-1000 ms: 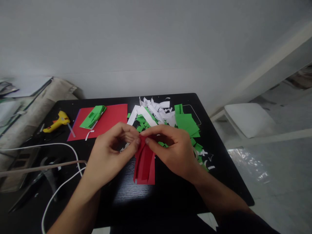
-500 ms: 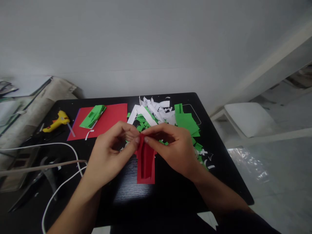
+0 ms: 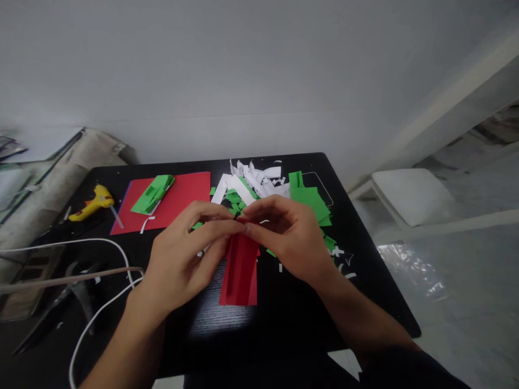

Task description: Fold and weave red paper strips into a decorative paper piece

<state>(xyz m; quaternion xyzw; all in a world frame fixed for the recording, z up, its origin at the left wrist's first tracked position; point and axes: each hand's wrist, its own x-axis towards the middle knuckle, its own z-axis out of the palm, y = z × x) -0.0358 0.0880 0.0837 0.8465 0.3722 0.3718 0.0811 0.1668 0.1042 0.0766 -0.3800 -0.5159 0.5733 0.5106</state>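
Observation:
Folded red paper (image 3: 240, 273) hangs lengthwise toward me over the black table, with long creases down it. My right hand (image 3: 286, 237) pinches its far end between thumb and fingers. My left hand (image 3: 194, 248) is closed against the same end, its fingers lying across the top edge and meeting the right thumb. The upper edge of the paper is partly hidden under the fingers. Behind the hands lies a heap of white paper scraps (image 3: 263, 181) mixed with small green pieces (image 3: 233, 200).
A yellow glue gun (image 3: 92, 203) lies at the left beside a red sheet (image 3: 188, 189) bearing a folded green paper bundle (image 3: 153, 194). Green sheets (image 3: 310, 202) rest at the right. A white cable (image 3: 117, 243) loops across the left side. A white stool (image 3: 411, 197) stands beyond the table.
My left fingers have moved over the top of the red paper toward the right thumb. The paper's lower end has spread and swung slightly left.

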